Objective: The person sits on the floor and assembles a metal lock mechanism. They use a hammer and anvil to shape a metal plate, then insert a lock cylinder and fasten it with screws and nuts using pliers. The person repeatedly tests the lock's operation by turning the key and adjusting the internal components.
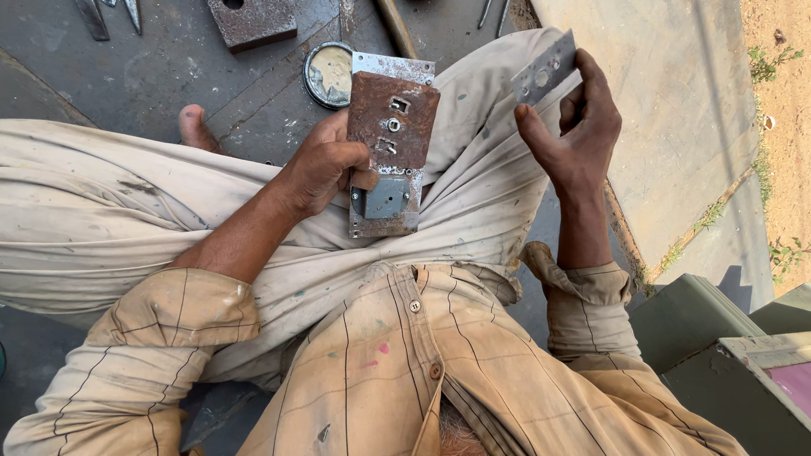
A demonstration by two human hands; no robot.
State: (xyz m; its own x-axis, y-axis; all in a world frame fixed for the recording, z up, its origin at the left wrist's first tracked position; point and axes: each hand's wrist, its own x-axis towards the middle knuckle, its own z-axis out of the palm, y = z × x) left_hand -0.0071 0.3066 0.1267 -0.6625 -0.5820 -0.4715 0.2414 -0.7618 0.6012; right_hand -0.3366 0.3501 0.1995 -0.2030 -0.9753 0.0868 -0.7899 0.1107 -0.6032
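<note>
My left hand (325, 165) grips a rusty metal lock body (390, 135) by its left edge, held upright above my lap. The lock has a brown corroded cover with small slots and a screw, and a grey bolt plate showing at its lower end. My right hand (579, 127) is raised to the right of it and pinches a small shiny metal plate (545, 69) with holes between thumb and fingers. The two pieces are apart.
I sit on a grey concrete floor (152, 67) with pale trousers over my knees. A round tin lid (328, 73) lies just behind the lock. A rusty metal block (252, 21), a wooden handle (395, 25) and tool tips lie farther back. Green boxes (718, 355) stand at the lower right.
</note>
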